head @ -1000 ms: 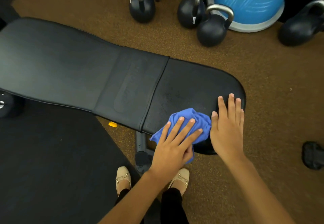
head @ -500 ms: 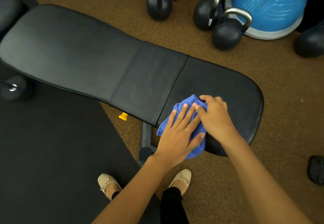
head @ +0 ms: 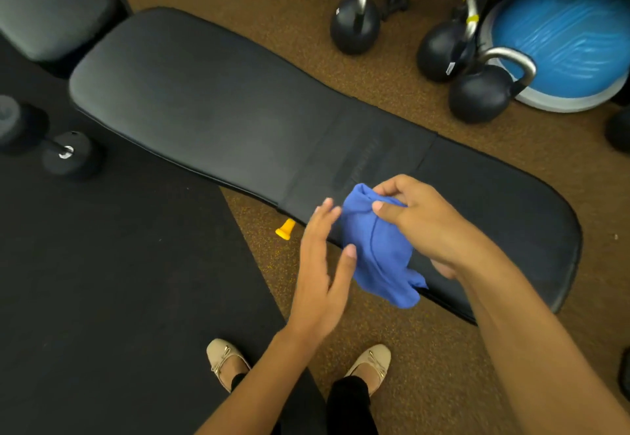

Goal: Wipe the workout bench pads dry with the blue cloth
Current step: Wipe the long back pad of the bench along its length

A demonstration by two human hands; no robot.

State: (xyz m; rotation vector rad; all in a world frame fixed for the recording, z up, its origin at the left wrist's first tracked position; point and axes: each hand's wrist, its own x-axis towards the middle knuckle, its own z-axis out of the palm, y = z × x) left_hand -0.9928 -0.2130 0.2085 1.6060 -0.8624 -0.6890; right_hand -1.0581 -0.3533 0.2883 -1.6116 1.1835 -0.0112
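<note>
Blue and soft, the cloth (head: 378, 250) is bunched in the right hand (head: 429, 226), over the near edge of the seat pad (head: 511, 209), close to the seam where the back pad (head: 204, 110) begins. We cannot tell if the cloth touches the pad or hangs just above it. Its long axis goes from a far end, pinched at the top, to a loose near end that points toward us and a little to the right, past the pad's edge.

The right fingers (head: 388, 211) are curled and clamped on the far end of the cloth, and the rest of the cloth hangs below the palm. The left hand (head: 320, 264) stands just left of the cloth with its fingers (head: 327, 204) straight and a little apart. It holds nothing. Its thumb tip seems to touch the cloth's left side.

The two black pads run in one line from far left to near right. Under the near edge we see a yellow knob (head: 285, 229) above the brown floor (head: 426, 349). A black mat (head: 119, 281) and a dumbbell (head: 68, 155) are at the left. At the far right are kettlebells (head: 477, 97) and a blue balance dome (head: 566, 42), and nearest to us are beige shoes (head: 225, 359).
</note>
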